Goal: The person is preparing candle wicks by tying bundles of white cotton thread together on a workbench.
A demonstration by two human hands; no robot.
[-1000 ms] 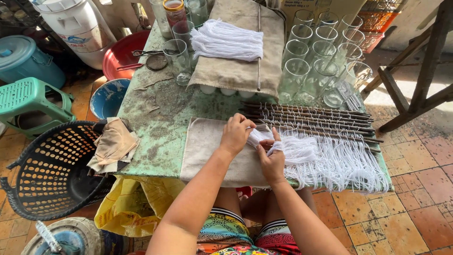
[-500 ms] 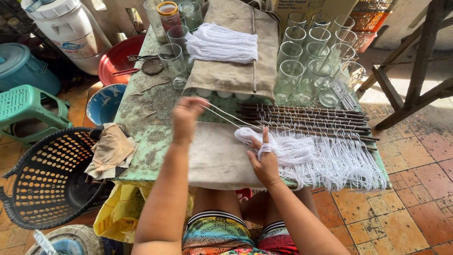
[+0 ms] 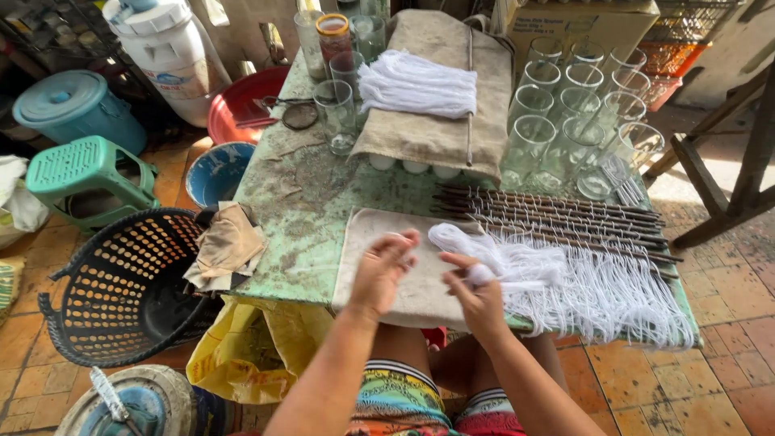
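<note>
White cotton strings sit bunched in my right hand, fingers pinched narrow around them, their long axis trailing rightward from those fingertips. My left hand hovers just left of the bunch, fingers loosely curled, holding nothing I can see.

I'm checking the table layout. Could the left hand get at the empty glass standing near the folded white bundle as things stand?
Probably yes. The left hand looks free above the cloth, and the bare green tabletop between it and the glass carries nothing tall.
</note>
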